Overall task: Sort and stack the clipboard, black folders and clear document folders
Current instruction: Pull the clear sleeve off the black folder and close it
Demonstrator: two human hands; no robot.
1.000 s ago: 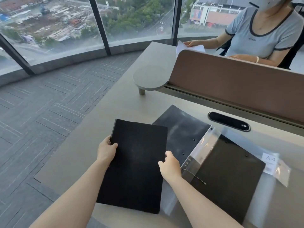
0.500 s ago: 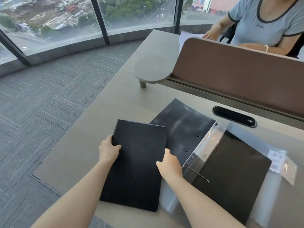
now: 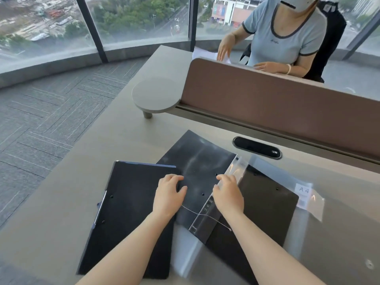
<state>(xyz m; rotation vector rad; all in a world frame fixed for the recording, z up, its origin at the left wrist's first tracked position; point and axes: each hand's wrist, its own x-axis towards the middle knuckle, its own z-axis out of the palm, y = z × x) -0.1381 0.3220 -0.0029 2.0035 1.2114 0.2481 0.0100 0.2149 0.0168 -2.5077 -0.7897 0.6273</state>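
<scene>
On the grey desk (image 3: 67, 202), a black folder (image 3: 131, 212) lies flat at the left, its metal clip bar along its left edge. The left hand (image 3: 169, 194) rests at this folder's right edge with its fingers bent downward; whether they grip the edge or only touch it, I cannot tell. Just to the right lies a second black folder (image 3: 197, 159), tilted, partly under a clear document folder (image 3: 232, 175) whose spine crosses it. The right hand (image 3: 227, 194) lies on that clear spine, fingers curled over it; a firm pinch cannot be made out. Another dark board (image 3: 265, 204) lies under a clear sleeve with an A4 label (image 3: 304, 190). Behind a brown divider (image 3: 277, 103), another person (image 3: 285, 36) sits with papers.
</scene>
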